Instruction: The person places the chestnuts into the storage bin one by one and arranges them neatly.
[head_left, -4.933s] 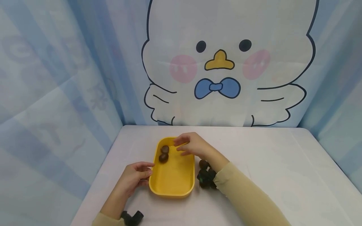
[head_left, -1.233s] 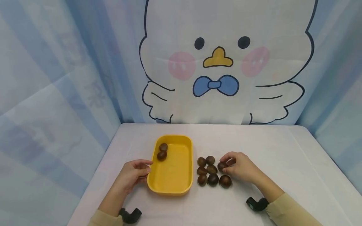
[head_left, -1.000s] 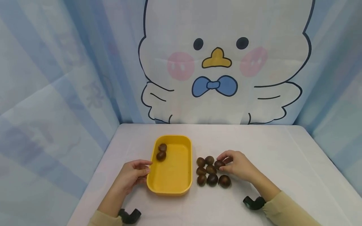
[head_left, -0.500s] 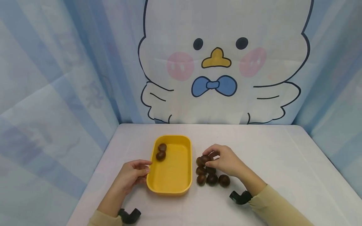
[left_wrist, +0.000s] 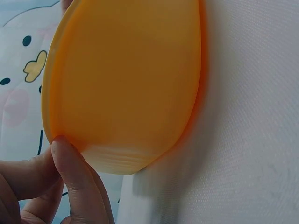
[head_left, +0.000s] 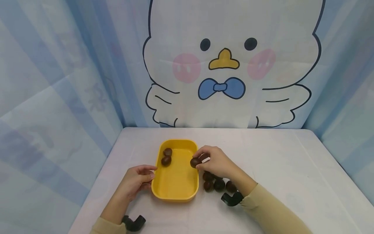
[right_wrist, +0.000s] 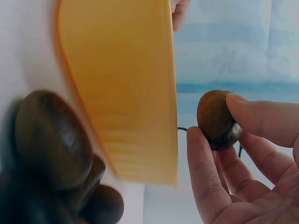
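In the head view my right hand pinches a brown chestnut between thumb and fingers, at the right rim of the yellow tray. The right wrist view has this chestnut at the fingertips, beside the tray's upper edge. My left hand holds the tray's left side. Its thumb lies against the wall just below the rim in the left wrist view. Inside the tray, two chestnuts sit near the upper left. Several more chestnuts lie on the table right of the tray, partly hidden by my right wrist.
The white table extends to the right of my right arm. A fabric backdrop with a cartoon bird stands behind it. Dark wrist cameras are worn on both wrists.
My right hand dropped off nothing visible in the last second; it picked a chestnut from the group's right end and carried it left to the tray's rim. My left hand stayed in place.
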Tool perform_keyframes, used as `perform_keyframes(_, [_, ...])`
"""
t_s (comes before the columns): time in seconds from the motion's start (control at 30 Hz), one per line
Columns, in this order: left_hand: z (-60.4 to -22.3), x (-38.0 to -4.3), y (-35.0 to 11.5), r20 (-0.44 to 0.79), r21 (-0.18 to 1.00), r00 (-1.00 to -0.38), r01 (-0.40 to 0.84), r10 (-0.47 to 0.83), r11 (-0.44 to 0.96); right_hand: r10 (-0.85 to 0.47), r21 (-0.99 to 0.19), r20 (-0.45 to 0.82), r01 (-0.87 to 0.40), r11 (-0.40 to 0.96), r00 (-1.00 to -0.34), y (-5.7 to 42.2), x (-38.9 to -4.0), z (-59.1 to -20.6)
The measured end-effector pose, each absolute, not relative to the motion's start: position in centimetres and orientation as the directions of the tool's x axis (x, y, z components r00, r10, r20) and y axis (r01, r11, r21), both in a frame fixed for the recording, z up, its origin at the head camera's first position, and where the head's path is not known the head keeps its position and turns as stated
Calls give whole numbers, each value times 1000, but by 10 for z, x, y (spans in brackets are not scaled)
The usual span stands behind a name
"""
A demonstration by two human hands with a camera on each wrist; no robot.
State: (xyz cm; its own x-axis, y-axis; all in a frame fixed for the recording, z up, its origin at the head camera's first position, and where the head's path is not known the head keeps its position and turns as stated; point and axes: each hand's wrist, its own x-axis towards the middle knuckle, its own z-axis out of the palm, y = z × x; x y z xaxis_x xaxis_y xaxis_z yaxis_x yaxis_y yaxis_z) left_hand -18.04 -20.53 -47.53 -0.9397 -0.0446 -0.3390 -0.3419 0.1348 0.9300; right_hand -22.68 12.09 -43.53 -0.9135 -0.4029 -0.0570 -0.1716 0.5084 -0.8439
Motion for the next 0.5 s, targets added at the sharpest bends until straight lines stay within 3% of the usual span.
perform_keyframes(0.5, [-471,-180,-201,-347,925,-937,-350,-47,145,-428,-848,-52,-187,496,-902,93,-233,-422])
